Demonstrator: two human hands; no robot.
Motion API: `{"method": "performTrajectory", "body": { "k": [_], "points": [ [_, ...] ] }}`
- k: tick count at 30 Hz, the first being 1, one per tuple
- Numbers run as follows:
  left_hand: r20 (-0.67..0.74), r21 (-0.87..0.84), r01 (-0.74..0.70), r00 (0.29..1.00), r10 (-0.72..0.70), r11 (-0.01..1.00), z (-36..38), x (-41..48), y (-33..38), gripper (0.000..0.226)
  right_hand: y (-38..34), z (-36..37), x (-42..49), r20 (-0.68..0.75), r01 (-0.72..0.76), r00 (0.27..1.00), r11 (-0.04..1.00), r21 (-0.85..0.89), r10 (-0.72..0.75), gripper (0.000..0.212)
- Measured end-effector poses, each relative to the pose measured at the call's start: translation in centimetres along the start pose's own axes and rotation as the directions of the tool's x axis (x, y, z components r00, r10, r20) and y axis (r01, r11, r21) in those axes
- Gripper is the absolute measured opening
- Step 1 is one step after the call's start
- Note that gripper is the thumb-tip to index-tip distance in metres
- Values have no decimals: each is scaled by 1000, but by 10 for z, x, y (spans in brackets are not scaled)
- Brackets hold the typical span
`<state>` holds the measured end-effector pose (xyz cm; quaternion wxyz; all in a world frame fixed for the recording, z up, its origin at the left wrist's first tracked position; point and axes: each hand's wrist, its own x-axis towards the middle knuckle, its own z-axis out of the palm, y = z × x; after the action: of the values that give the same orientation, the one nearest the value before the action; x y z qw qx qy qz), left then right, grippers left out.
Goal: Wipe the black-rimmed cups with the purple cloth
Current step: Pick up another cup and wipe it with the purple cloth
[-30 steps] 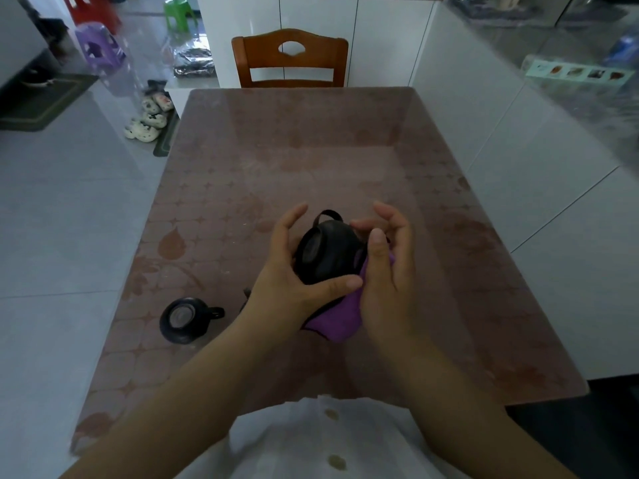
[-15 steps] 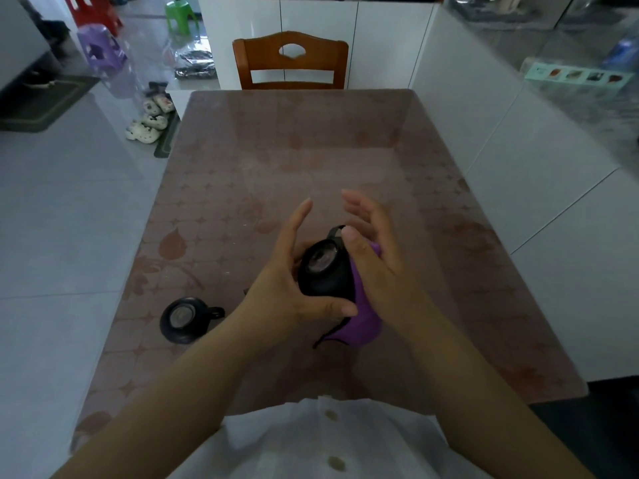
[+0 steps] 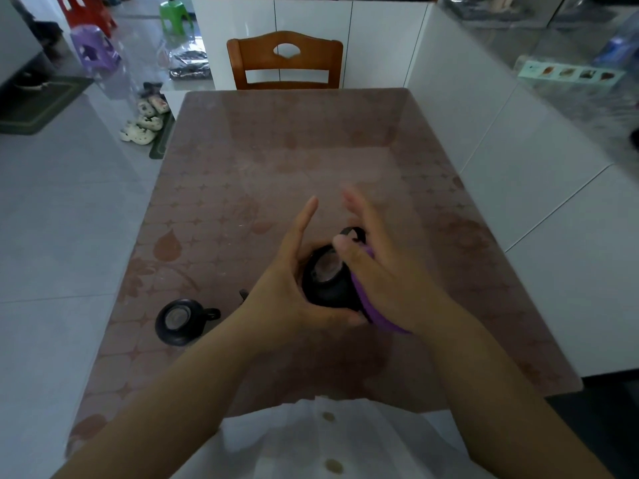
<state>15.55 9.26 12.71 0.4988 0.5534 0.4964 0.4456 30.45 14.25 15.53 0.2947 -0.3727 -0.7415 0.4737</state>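
My left hand [image 3: 287, 281] holds a black cup [image 3: 328, 285] above the table; its thumb curls under the cup and its fingers point up and away. The cup's mouth faces me and its handle [image 3: 353, 233] sticks out at the far side. My right hand [image 3: 383, 271] presses the purple cloth [image 3: 371, 311] against the cup's right side with the palm. Its fingers are straight and blurred, and its thumb lies by the rim. A second black cup [image 3: 178, 319] stands upright on the table to the left, handle pointing right.
The brown patterned table [image 3: 294, 160] stretches ahead, with a wooden chair [image 3: 285, 60] at its far end. A white counter [image 3: 501, 140] runs along the right edge. A small dark part of something [image 3: 243, 293] peeks out beside my left wrist.
My right hand's fingers have straightened from a curl over the cup, and it has slid with the cloth down the cup's right side. The cup's mouth has turned more toward me.
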Motion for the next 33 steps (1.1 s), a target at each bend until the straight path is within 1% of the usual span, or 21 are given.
{"method": "performTrajectory", "body": {
  "k": [1,2,4,6,7,9,11,13,15,17,19,21,23,26,29,31,32,33],
  "points": [
    [0,4,-6,1000,6,1000,0,0,0,125,1,4,1,-2,30,1000,999,-29,-31,53],
    [3,5,-11,1000,11,1000,-1,0,-1,124,3,5,4,-20,29,999,1000,4,-29,50],
    [23,17,-20,1000,19,1000,-2,1,0,124,8,5,5,-21,-84,996,978,192,90,49],
    [50,19,-29,998,28,999,-3,0,1,123,13,3,0,21,-177,983,907,382,183,56],
    [60,9,-29,998,28,1000,-2,0,1,123,17,3,-3,45,-201,977,842,500,207,60],
    [71,-12,-33,997,33,999,1,-2,2,122,21,6,-7,104,-249,962,652,716,253,62],
    [67,-40,-39,997,42,998,4,-2,3,121,22,7,-10,146,-280,947,510,814,286,59],
    [63,-46,-44,997,47,998,5,-1,3,121,23,7,-9,176,-292,940,420,859,292,56],
    [66,-3,-57,996,57,998,5,1,3,121,24,5,-7,177,-290,936,380,878,305,52],
    [52,46,-67,997,65,997,9,3,1,122,26,5,-4,133,-255,938,377,890,320,50],
    [-7,74,-55,998,56,996,14,3,-1,122,26,6,-1,75,-221,934,400,889,350,49],
    [-100,86,-33,994,41,996,20,3,-1,114,26,6,1,25,-206,919,425,882,393,49],
    [-180,101,-11,983,29,995,23,2,-3,100,26,6,3,-21,-192,907,459,867,420,44],
    [-186,87,7,982,9,996,23,0,-7,76,25,8,4,-62,-167,908,492,855,415,38],
    [-191,82,0,982,16,997,20,-2,-6,69,24,9,3,-111,-107,924,524,845,366,29],
    [-195,72,1,981,13,997,19,-2,-4,68,23,8,2,-140,-81,935,581,810,325,28],
    [-199,65,8,980,5,998,17,-2,-3,68,24,6,2,-157,-71,941,629,774,300,29],
    [-207,59,16,978,-3,998,17,-2,-3,67,25,5,1,-177,-70,945,698,713,276,32]
  ]
}}
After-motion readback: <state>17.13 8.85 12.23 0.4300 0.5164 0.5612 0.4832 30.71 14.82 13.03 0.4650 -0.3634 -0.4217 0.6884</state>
